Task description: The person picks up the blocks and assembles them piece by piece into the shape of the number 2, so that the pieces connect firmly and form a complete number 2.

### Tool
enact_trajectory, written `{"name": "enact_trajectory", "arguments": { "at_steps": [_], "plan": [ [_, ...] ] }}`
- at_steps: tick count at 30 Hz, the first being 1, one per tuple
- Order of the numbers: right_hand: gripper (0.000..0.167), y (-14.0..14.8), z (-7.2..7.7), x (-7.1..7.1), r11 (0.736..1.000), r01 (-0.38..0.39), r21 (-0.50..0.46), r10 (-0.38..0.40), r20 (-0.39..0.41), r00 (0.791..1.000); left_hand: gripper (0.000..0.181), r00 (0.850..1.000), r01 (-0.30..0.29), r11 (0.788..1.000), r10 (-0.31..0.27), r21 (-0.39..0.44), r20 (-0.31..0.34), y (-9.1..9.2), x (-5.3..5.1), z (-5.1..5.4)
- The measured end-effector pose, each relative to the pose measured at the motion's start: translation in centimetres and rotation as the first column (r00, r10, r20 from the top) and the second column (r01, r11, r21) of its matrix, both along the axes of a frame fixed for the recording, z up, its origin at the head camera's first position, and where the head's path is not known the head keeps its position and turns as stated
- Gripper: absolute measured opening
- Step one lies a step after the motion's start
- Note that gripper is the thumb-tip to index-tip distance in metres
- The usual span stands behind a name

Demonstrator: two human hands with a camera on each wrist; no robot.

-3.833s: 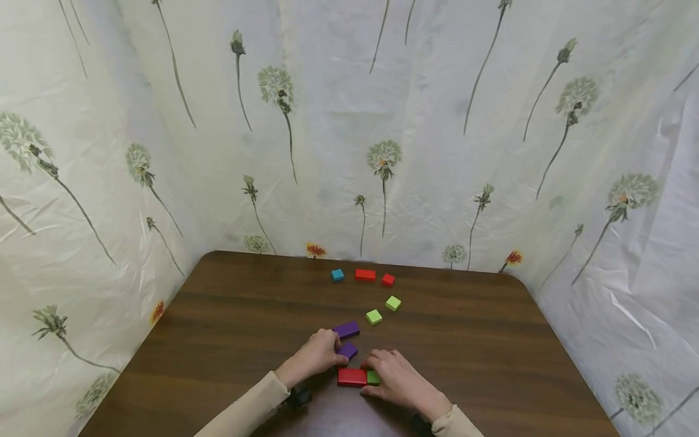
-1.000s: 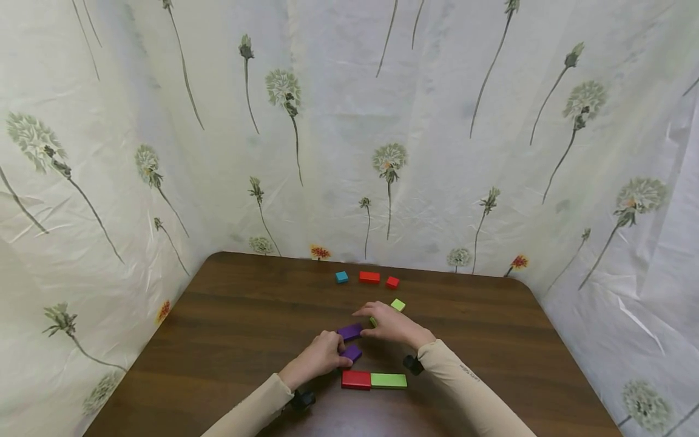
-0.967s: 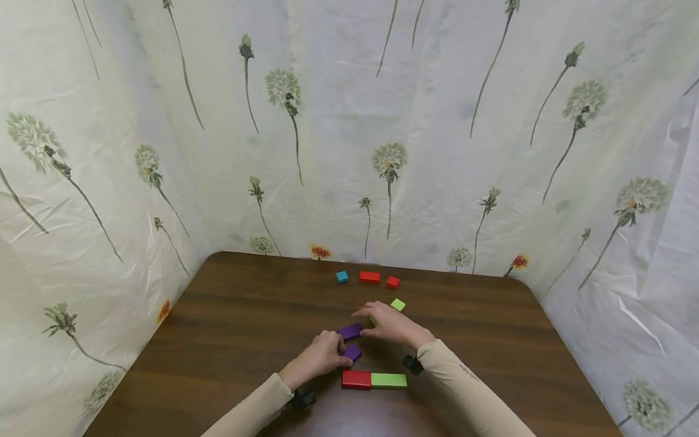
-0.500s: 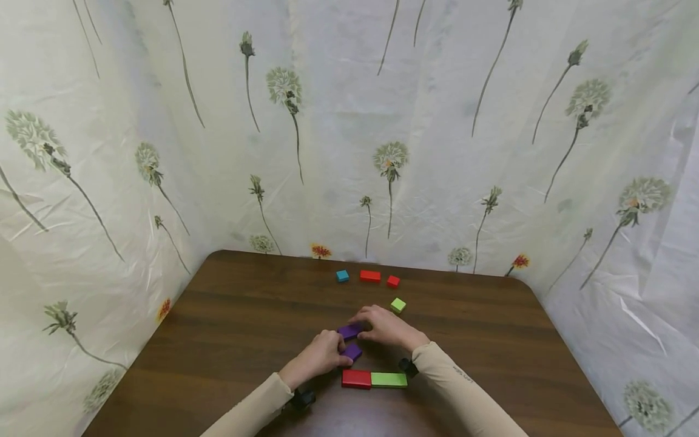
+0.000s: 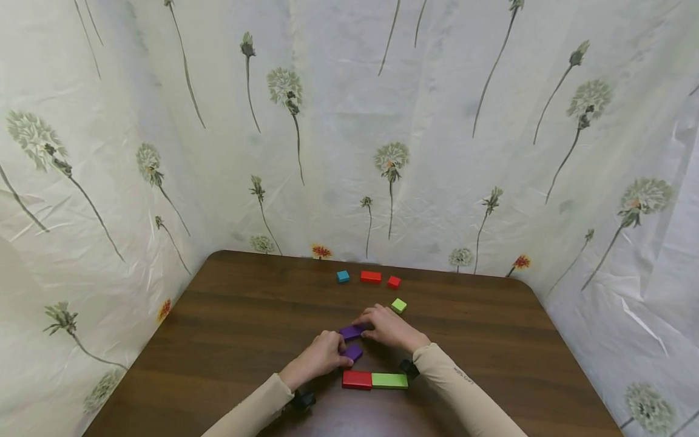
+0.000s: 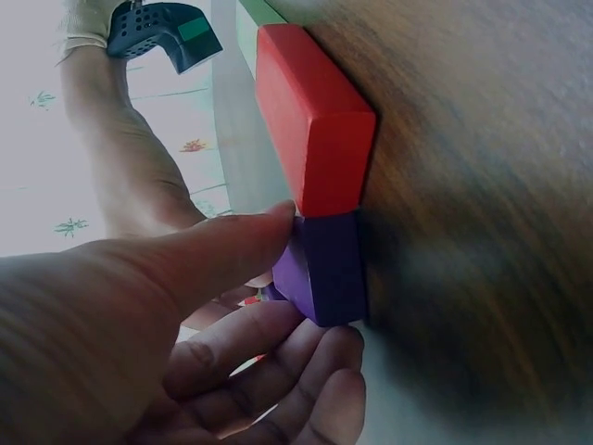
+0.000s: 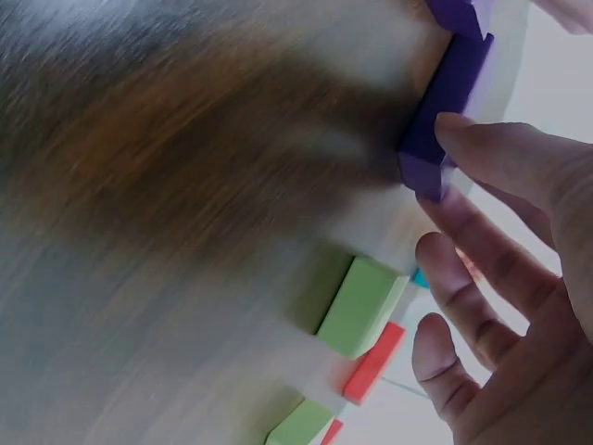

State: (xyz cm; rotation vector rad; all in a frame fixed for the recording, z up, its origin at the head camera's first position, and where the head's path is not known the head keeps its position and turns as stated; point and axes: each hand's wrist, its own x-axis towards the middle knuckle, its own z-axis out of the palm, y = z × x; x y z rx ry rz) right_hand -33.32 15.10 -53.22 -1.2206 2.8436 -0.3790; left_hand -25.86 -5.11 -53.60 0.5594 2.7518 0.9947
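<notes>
My left hand (image 5: 317, 361) pinches the nearer purple block (image 5: 354, 352) between thumb and fingers. In the left wrist view this purple block (image 6: 335, 269) appears right against the red block (image 6: 315, 120). My right hand (image 5: 390, 328) grips the right end of the longer purple block (image 5: 351, 332). Its thumb lies on one side of that block (image 7: 449, 102) in the right wrist view, a finger at the other, remaining fingers spread. A red block (image 5: 357, 380) and a light green block (image 5: 389, 380) lie end to end nearer the body.
Farther back lie a blue block (image 5: 343, 277), a long red block (image 5: 371, 277) and a small red block (image 5: 394, 282). One small green block (image 5: 398, 305) sits beyond my right hand; the right wrist view shows two green blocks (image 7: 361, 306). A floral curtain (image 5: 327, 152) surrounds the brown table (image 5: 246, 303).
My right hand has left the front green block and now grips the longer purple block, covering one small green block in the head view. My left hand stays on the nearer purple block.
</notes>
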Motion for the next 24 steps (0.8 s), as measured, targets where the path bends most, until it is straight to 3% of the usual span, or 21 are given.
{"name": "enact_trajectory", "arguments": {
  "at_steps": [10, 24],
  "plan": [
    [0.028, 0.8, -0.2, -0.2, 1.0, 0.011, 0.021, -0.01, -0.049, 0.999, 0.027, 1.0, 0.002, 1.0, -0.002, 0.001, -0.006, 0.0, -0.1, 0.0],
    [0.026, 1.5, 0.2, -0.2, 0.997, 0.053, 0.06, -0.051, -0.035, 0.998, 0.023, 1.0, -0.008, 1.0, 0.008, -0.001, 0.025, 0.1, 0.0, -0.1]
  ]
}}
